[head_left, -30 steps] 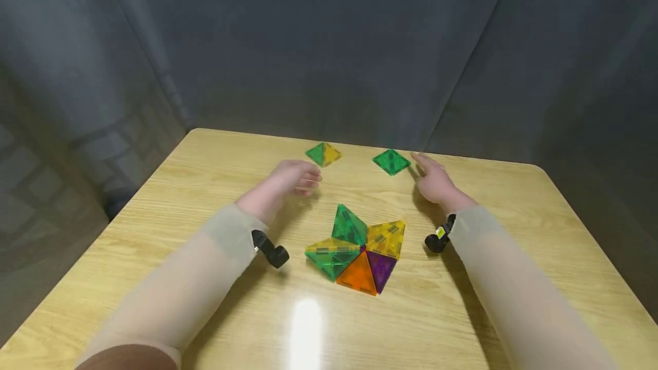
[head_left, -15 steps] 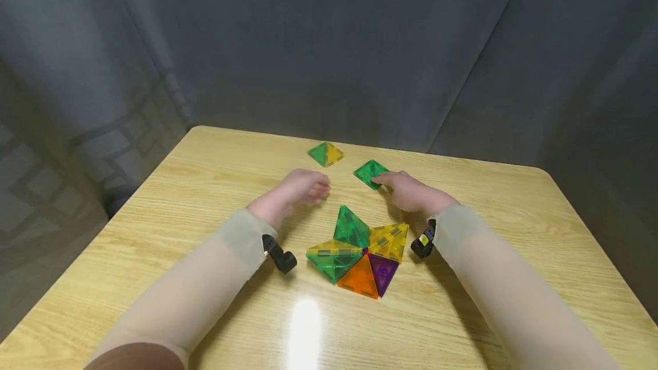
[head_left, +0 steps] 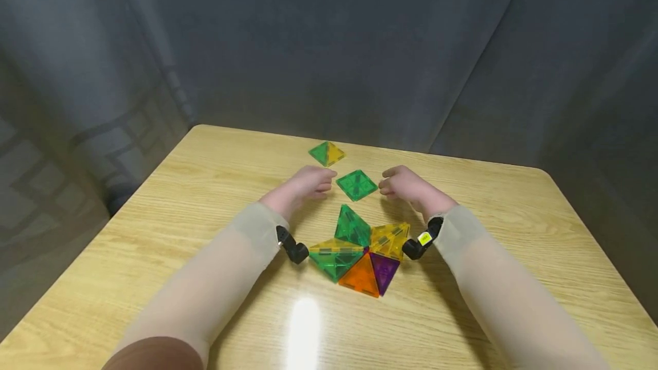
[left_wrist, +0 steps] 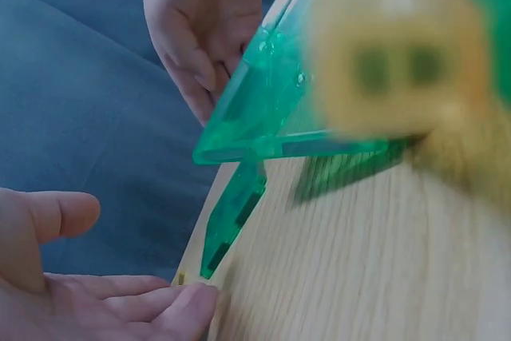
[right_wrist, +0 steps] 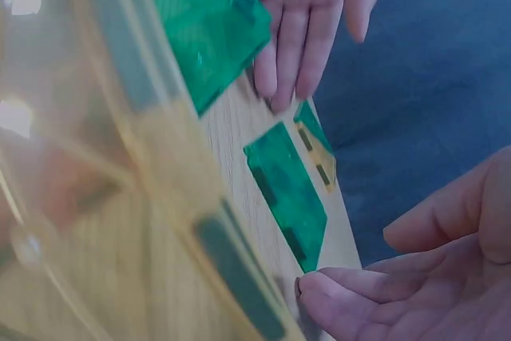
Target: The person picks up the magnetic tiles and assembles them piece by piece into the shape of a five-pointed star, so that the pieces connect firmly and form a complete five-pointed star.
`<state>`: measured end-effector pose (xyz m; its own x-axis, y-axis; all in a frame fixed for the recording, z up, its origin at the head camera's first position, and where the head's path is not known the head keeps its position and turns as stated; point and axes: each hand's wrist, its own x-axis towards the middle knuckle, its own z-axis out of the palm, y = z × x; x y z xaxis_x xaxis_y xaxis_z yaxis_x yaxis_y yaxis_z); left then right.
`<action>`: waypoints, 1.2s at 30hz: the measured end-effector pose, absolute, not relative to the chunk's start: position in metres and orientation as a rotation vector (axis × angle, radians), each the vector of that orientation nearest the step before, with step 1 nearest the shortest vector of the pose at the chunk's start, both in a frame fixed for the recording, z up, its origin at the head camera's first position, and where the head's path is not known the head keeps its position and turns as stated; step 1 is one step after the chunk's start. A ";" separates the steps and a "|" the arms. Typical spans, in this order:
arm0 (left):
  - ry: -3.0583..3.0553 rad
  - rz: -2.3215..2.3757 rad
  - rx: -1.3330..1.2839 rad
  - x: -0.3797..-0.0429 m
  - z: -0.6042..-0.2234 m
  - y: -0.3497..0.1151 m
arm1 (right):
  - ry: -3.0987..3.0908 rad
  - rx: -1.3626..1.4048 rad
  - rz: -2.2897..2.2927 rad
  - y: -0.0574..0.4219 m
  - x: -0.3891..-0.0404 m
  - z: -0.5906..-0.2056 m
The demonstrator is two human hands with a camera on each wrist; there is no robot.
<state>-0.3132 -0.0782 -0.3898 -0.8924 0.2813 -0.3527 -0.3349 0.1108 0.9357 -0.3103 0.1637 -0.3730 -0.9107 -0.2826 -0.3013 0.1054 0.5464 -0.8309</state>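
Note:
A diamond of two green translucent magnetic tiles (head_left: pixel 357 185) lies flat on the wooden table between my hands. My left hand (head_left: pixel 307 183) is at its left corner, fingers extended and thumb apart in the left wrist view. On the other side, my right hand (head_left: pixel 406 186) has its fingertips right at the diamond's right corner, holding nothing. Closer to me stands a star-like build of magnetic tiles: a green point (head_left: pixel 352 226), a yellow point (head_left: pixel 389 237), a purple tile (head_left: pixel 384 272), an orange tile (head_left: pixel 361 277) and a green-and-yellow point (head_left: pixel 331 264).
Farther back, a green-and-yellow tile diamond (head_left: pixel 327 154) lies near the table's (head_left: pixel 231 147) far edge. A dark grey curtain (head_left: pixel 329 61) hangs behind it. The wrist cameras sit close beside the build, which fills much of both wrist views.
The green diamond has slid left and toward me, moved by my right hand, which has since come off its top. My left hand has shifted right, toward the diamond.

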 end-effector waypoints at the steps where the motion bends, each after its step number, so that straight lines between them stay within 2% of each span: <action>1: 1.952 1.823 -0.045 -0.314 -0.390 -0.077 | 2.333 -0.108 -1.374 0.164 -0.310 -0.373; 7: 1.973 1.807 -0.016 -0.318 -0.390 -0.072 | 2.163 -0.024 -1.602 0.166 -0.306 -0.374; 18: 1.763 2.030 -0.215 -0.315 -0.400 -0.070 | 1.918 0.201 -1.876 0.169 -0.307 -0.384; 27: 1.937 1.917 -0.173 -0.312 -0.405 -0.062 | 2.020 0.224 -1.816 0.161 -0.311 -0.396; 36: 1.964 1.963 -0.211 -0.315 -0.404 -0.065 | 2.083 0.250 -1.824 0.150 -0.314 -0.388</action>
